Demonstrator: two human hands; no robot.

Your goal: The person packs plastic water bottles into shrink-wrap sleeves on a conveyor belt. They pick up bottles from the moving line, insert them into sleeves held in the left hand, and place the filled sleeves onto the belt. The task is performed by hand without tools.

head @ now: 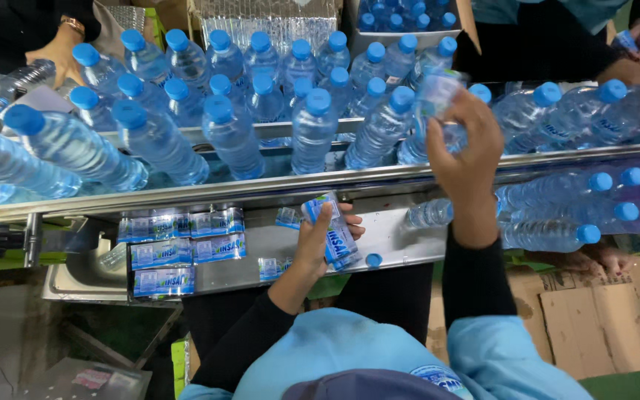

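Holding a bottle each, the hands sit mid-way through what looks like labelling work. The left hand (318, 241) is closed around a labelled bottle (332, 233) lying low over the steel counter (398, 237), just beside a loose blue cap (372, 260). The right hand (462, 144) is raised, its fingers curled around a clear bottle (436, 92) lifted above the crowd of standing capped bottles (261, 111). Flat label sleeves (179, 248) lie in rows to the left. The next move likely calls for setting one bottle down so a hand is free to reach a sleeve.
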